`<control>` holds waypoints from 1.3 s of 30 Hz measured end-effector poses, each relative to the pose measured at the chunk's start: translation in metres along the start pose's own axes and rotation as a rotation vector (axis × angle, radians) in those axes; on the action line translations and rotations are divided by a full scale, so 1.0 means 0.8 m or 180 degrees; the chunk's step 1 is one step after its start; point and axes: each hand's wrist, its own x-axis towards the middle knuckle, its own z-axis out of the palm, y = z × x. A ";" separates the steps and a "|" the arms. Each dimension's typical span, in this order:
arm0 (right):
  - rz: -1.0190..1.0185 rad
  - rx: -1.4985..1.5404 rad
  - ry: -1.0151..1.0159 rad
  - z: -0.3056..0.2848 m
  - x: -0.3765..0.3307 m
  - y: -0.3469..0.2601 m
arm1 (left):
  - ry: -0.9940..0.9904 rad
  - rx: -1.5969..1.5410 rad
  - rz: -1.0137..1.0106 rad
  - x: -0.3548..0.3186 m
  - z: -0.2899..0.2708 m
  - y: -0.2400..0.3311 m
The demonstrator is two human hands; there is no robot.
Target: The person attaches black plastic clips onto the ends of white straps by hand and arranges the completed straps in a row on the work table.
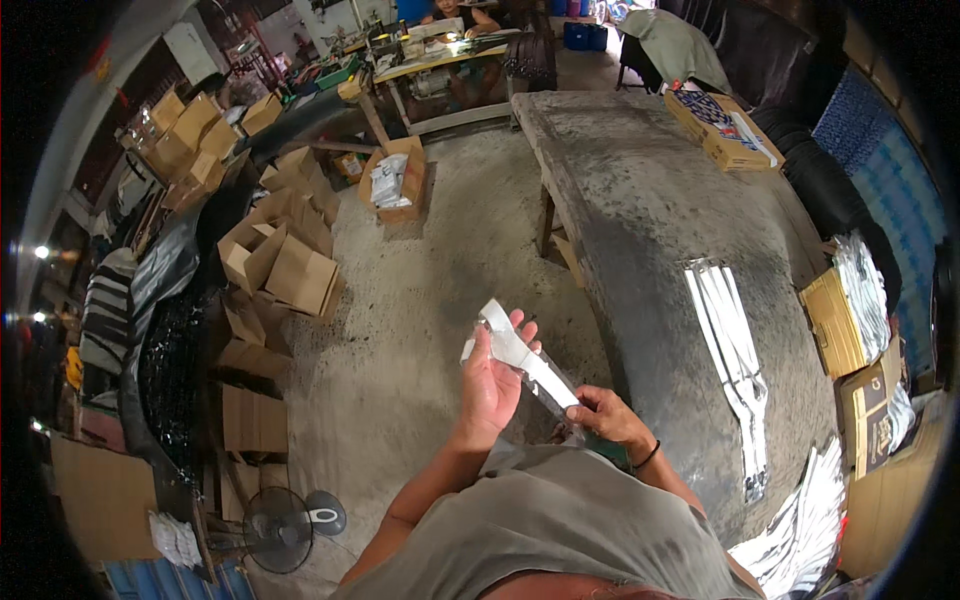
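A flat white strip with a forked upper end [510,345] lies in a clear plastic sleeve [556,392] in front of my body. My left hand [490,385] holds the forked end, with the thumb over it and the fingers behind. At the lower end, my right hand [610,415] pinches the sleeve between thumb and fingers. On the grey worktable [640,210] to my right lies a row of similar white strips in clear sleeves [725,345]. A fanned pile of white strips [800,530] sits nearer to me at the table's right.
Cardboard boxes [275,255] line the left side, near a black fan [278,530]. An open box with pale packets [392,182] stands on the floor ahead. Boxes [835,315] edge the table's right. A person [465,18] sits at a far workbench [440,62].
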 end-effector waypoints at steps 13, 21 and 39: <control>0.0032 -0.0621 0.0986 -0.077 0.021 -0.063 | -0.0040 -0.0325 -0.0384 0.149 0.001 -0.014; 0.0043 -0.0972 0.1202 -0.066 0.097 -0.144 | -0.0032 -0.0773 -0.1094 0.266 -0.050 -0.002; 0.0334 -0.1553 0.0740 -0.045 0.221 -0.251 | 0.0304 -0.1569 -0.1813 0.362 -0.180 -0.045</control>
